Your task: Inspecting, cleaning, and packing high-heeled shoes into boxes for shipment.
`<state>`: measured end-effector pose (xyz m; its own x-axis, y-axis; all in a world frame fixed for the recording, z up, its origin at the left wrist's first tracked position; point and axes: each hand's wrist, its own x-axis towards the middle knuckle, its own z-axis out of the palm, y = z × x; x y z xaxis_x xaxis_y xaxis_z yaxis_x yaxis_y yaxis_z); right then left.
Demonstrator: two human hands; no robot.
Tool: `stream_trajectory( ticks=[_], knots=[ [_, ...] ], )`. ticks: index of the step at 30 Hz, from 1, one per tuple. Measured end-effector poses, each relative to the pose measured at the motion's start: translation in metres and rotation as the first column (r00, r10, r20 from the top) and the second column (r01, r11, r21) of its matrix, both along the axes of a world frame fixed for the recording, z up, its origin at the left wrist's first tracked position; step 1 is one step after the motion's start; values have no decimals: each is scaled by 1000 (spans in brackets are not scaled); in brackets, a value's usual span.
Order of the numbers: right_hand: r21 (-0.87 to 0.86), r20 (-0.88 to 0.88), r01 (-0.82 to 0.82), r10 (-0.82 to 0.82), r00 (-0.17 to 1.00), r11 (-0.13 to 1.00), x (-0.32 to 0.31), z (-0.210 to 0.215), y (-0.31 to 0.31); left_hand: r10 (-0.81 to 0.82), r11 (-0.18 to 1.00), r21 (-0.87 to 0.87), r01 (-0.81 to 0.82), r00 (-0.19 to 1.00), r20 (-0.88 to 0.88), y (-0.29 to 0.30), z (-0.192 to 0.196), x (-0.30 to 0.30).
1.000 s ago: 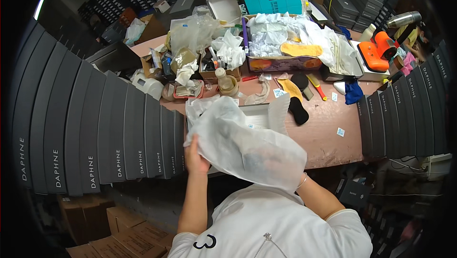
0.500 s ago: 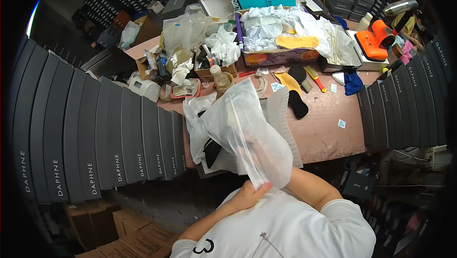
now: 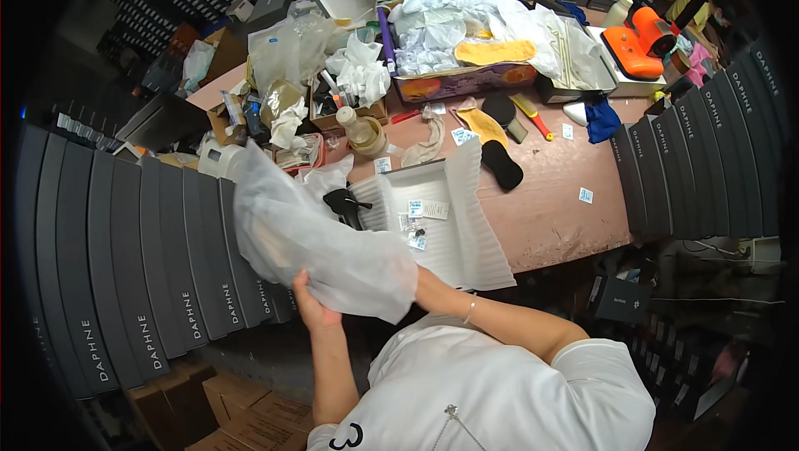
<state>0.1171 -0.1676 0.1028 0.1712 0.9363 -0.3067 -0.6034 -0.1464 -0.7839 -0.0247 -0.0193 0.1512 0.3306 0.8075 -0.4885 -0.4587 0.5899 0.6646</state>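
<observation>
A cloudy white plastic bag (image 3: 329,243) hangs puffed out in front of me, over the table's near left edge. My left hand (image 3: 316,308) grips its lower side, thumb showing and the other fingers hidden by the plastic. My right hand (image 3: 429,289) reaches into the bag's right end; its fingers are only a faint pinkish blur through the film. Something pale shows inside the far left part, too hazy to name. Just beyond lies a black shoe (image 3: 345,205) with a thin heel. Beside it, white ribbed foam (image 3: 474,243) lines an open box holding small packets and a card (image 3: 433,209).
Dark grey shoe boxes stand in rows at left (image 3: 158,268) and right (image 3: 707,160). Behind are a carton (image 3: 466,93) of crumpled paper, a glue bottle (image 3: 358,126), a black insole (image 3: 502,166), a red-handled brush (image 3: 533,116) and an orange device (image 3: 641,47).
The bag has swung left and turned sideways, uncovering the foam-lined box. My left hand has let go of the bag's near edge and moved left to its underside; the right stays inside.
</observation>
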Motion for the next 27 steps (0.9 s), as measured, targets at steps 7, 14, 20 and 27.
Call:
stream_trajectory(
  ticks=[7,14,20,27],
  knots=[
    [236,387,247,-324,863,940,27,21,14,-272,940,158,304,942,-194,-93,-33,34],
    [32,204,511,-506,838,859,43,-28,-10,-546,378,83,922,295,-784,-62,-58,7],
    [-104,-63,520,-528,847,848,85,-21,-50,136,-443,153,883,235,-962,-39,-119,96],
    [-30,-149,599,-596,789,800,82,15,-59,-338,-249,111,962,21,-941,17,-134,166]
  ],
)
